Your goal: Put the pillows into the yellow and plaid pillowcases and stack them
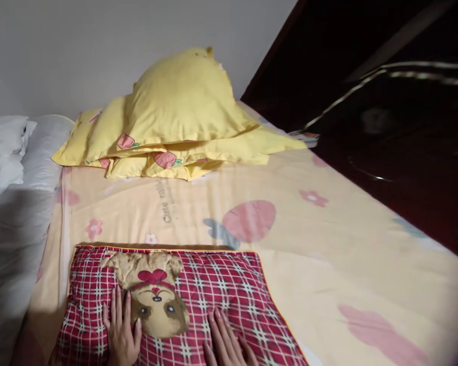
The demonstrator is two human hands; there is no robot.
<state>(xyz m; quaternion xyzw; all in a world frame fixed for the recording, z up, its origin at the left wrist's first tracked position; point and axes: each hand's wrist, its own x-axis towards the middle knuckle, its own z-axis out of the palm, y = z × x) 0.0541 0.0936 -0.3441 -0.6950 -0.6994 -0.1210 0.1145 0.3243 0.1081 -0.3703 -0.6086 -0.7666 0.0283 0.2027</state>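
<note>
Dim bedroom with a pale wall (80,51) at the back, and most of the view is a bed under a yellow sheet (328,239) printed with pink fruit and flowers. Right at the near edge a red plaid cushion (221,284) with a dog face (156,300) stitched on it lies flat on the sheet, and both hands are on it. The left hand (121,330) lies palm down just beside the dog face, fingers straight and close together, pointing up the bed. The right hand (226,340) is palm down too, further right on the plaid, fingers long and angled a bit to the left. Neither grips anything; both are laid out flat. It looks like a pressing or smoothing job, so it'd probably pay to push with the whole palm rather than the fingertips, working from the middle out to the edges so the filling evens out and the sheet underneath doesn't bunch. The wrists are cut off by the bottom of the frame, so the arm angle can't be told. A stack of yellow pillows (175,112) sits well up the bed, and white bedding (11,203) runs along the left side.
</note>
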